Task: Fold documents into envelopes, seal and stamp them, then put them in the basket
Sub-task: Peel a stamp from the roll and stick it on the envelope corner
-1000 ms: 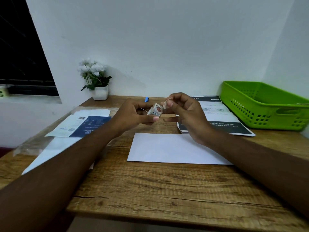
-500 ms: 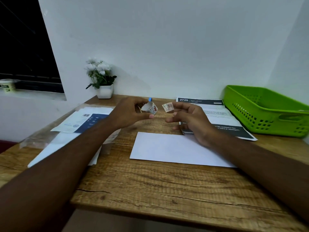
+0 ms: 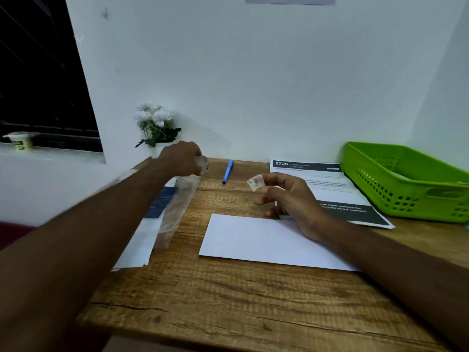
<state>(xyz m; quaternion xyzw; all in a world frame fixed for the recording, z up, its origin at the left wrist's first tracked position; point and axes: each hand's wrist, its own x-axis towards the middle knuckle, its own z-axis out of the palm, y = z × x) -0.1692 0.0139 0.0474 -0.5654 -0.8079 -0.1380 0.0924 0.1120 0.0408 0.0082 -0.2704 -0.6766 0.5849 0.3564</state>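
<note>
A white envelope (image 3: 266, 241) lies flat in the middle of the wooden table (image 3: 228, 301). Above its far edge my right hand (image 3: 289, 199) pinches a single small stamp (image 3: 255, 182) between thumb and forefinger. My left hand (image 3: 181, 158) is stretched out to the far left of the table and holds the small roll of stamps (image 3: 202, 162) near the flower pot. A green plastic basket (image 3: 406, 179) stands at the far right. Printed documents (image 3: 330, 189) lie between the basket and my right hand.
A blue pen (image 3: 227, 171) lies at the back between my hands. On the left are a clear plastic sleeve (image 3: 177, 209) and more papers (image 3: 142, 240). A white flower plant (image 3: 156, 125) stands against the wall, and a small cup (image 3: 21, 141) sits on the window ledge.
My hands have parted. The right hand tore one stamp off and stays above the envelope; the left hand has carried the stamp roll away to the back left.
</note>
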